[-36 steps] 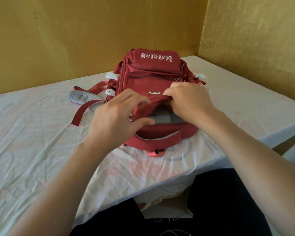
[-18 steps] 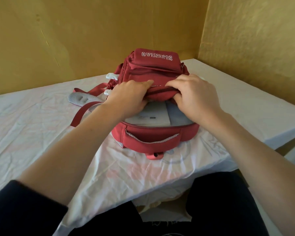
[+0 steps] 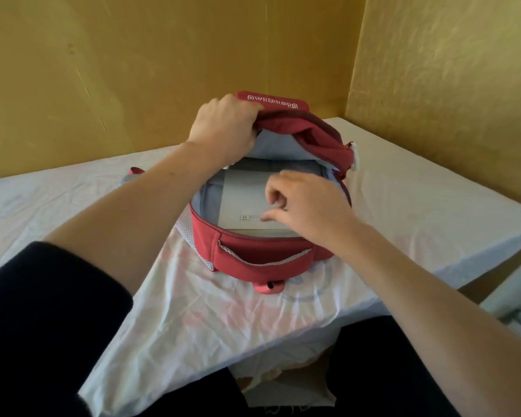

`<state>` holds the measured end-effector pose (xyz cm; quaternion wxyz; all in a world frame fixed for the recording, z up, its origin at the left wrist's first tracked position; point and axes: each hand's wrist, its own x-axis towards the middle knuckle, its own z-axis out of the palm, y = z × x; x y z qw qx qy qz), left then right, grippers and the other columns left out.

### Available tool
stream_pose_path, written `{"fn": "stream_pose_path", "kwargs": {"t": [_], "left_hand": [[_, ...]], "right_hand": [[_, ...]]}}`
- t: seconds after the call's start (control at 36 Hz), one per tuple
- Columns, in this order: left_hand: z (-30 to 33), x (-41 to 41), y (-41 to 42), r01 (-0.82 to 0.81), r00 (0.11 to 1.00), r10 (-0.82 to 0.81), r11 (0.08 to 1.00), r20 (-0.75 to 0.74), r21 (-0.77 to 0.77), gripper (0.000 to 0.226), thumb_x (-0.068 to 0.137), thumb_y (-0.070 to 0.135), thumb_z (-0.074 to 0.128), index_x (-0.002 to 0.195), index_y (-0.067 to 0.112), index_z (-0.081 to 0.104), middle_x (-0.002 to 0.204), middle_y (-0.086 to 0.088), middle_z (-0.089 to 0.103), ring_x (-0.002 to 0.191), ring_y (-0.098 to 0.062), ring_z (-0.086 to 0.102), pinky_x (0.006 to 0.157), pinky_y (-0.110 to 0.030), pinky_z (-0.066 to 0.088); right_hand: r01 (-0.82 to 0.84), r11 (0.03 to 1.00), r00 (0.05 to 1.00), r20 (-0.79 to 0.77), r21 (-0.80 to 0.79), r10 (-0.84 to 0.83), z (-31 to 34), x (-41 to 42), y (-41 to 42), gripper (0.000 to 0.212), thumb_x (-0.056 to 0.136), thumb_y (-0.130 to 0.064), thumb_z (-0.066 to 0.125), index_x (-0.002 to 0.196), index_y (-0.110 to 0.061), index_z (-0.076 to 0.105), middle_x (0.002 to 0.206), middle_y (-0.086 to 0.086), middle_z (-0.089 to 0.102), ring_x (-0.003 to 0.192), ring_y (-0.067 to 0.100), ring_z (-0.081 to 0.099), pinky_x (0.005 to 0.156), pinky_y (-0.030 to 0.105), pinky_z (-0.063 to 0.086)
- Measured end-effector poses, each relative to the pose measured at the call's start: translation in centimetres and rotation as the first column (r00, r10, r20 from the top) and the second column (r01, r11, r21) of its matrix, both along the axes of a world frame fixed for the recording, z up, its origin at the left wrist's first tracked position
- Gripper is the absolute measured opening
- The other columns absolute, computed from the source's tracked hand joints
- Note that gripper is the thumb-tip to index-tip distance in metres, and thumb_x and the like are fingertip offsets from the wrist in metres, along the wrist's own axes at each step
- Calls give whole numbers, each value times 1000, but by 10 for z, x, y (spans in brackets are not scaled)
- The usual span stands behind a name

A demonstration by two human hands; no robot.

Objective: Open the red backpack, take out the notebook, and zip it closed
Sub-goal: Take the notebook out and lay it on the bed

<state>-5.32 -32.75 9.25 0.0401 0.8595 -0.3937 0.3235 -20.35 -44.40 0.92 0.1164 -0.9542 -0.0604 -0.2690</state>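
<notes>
The red backpack (image 3: 262,257) lies flat on the white-sheeted table, its main compartment open toward me. My left hand (image 3: 223,127) grips the front flap and holds it lifted up and back, showing the pale blue lining. Inside lies a grey-white notebook (image 3: 244,203) with a small label near its near edge. My right hand (image 3: 304,203) reaches into the opening, fingers curled and apart, fingertips touching the notebook's near right part; it holds nothing.
A wrinkled white sheet (image 3: 193,320) covers the table, whose near edge is just below the bag and right edge drops off at the far right. Yellow walls (image 3: 133,70) close in behind and to the right. A grey strap end (image 3: 127,179) pokes out left of the bag.
My left hand pulled the flap up and far back, opening the compartment wide. My right hand let go of the flap and dropped onto the notebook inside.
</notes>
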Motion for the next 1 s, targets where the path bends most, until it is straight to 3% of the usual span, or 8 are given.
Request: {"fn": "stream_pose_path", "kwargs": {"t": [0.14,0.22,0.33,0.44,0.53,0.83,0.92,1.0], "left_hand": [[14,8,-9,1,999,0,1000,32,-23,38,97,20,50,131,24,67,106,-24,69,94,-52,64,68,-42,38],[13,11,-11,10,999,-9,1000,38,-23,38,98,22,50,132,25,66,104,-22,70,92,-50,64,67,-41,38],[8,13,-9,20,999,-19,1000,48,-16,33,97,23,52,127,22,68,103,-22,70,90,-49,64,66,-41,37],[7,13,-6,31,999,-30,999,44,-21,33,97,23,53,127,23,68,101,-21,71,85,-47,63,66,-40,36],[5,12,-6,21,999,-21,1000,44,-15,32,98,24,52,126,22,68,98,-21,70,80,-44,60,65,-41,37],[-5,9,2,20,999,-20,1000,-27,6,30,95,26,55,122,23,68,106,-24,69,95,-51,62,70,-41,37],[-6,8,3,8,999,-8,1000,-39,7,30,95,26,55,123,23,68,107,-25,69,97,-51,62,72,-42,39],[-6,6,4,5,998,-5,1000,-61,8,31,95,27,56,123,25,68,109,-23,69,99,-50,62,77,-45,47]], "right_hand": [[17,993,942,-331,-118,-56,-7,21,-2,69,78,-60,78,136,-28,57,130,-5,61,118,23,60,88,41,51],[17,971,893,-432,-239,-122,-17,31,-4,59,94,-41,68,147,-26,46,142,5,57,124,30,58,95,47,53],[-1,960,867,-478,-280,-139,-21,38,-8,52,99,-44,59,145,-25,45,139,5,60,118,33,60,84,46,54],[-15,944,882,-450,-331,-144,-22,41,-11,71,88,-71,58,140,-22,51,130,5,64,118,32,61,77,42,47],[-22,930,897,-417,-367,-143,-24,42,-10,72,87,-73,57,138,-22,53,124,7,66,114,32,62,74,41,46],[-71,859,925,-355,-507,-133,-21,41,5,17,101,-15,55,117,-8,53,84,9,57,85,37,67,58,39,39],[-64,851,935,-329,-521,-131,-14,38,5,26,93,4,50,116,-7,54,67,1,32,77,36,63,54,37,33],[-34,843,958,-258,-537,-125,-8,32,3,29,90,8,49,114,-6,53,66,1,34,73,36,60,52,37,27]]}}
